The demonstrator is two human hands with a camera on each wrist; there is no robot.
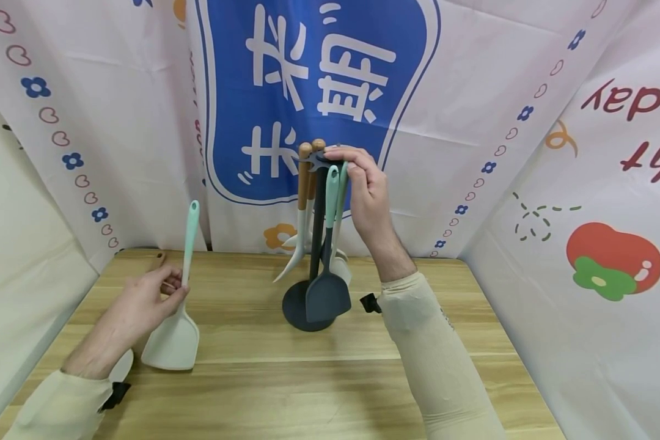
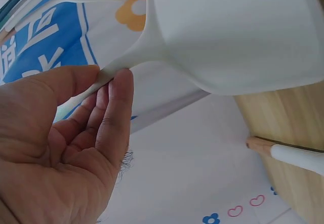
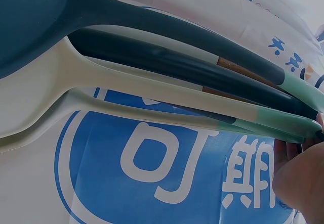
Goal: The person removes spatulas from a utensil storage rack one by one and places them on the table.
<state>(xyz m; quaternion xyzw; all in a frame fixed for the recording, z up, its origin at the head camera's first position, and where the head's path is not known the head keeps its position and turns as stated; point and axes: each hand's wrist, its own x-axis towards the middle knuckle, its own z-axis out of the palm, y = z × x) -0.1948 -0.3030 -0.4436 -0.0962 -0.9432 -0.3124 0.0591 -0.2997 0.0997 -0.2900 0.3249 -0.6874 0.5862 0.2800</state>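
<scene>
A white spatula [image 1: 172, 342] with a mint handle [image 1: 192, 223] stands nearly upright at the left, blade down. My left hand [image 1: 150, 298] pinches its neck between thumb and fingers; the left wrist view shows the blade [image 2: 238, 32] close up. In the middle stands a dark utensil stand [image 1: 294, 308] with a round base. My right hand [image 1: 370, 194] grips its hooked top, thumb beside the mint handles. A dark spatula [image 1: 327, 297] hangs in front, and pale utensils [image 3: 40, 90] hang beside it. Wooden-handled white utensils [image 1: 302, 183] hang on the left side.
Beneath my left forearm lies another white utensil [image 1: 122, 366], mostly hidden; its wooden end [image 2: 259, 145] shows in the left wrist view. The wooden table [image 1: 242, 391] is enclosed by printed cloth [image 1: 154, 122] at the back and sides.
</scene>
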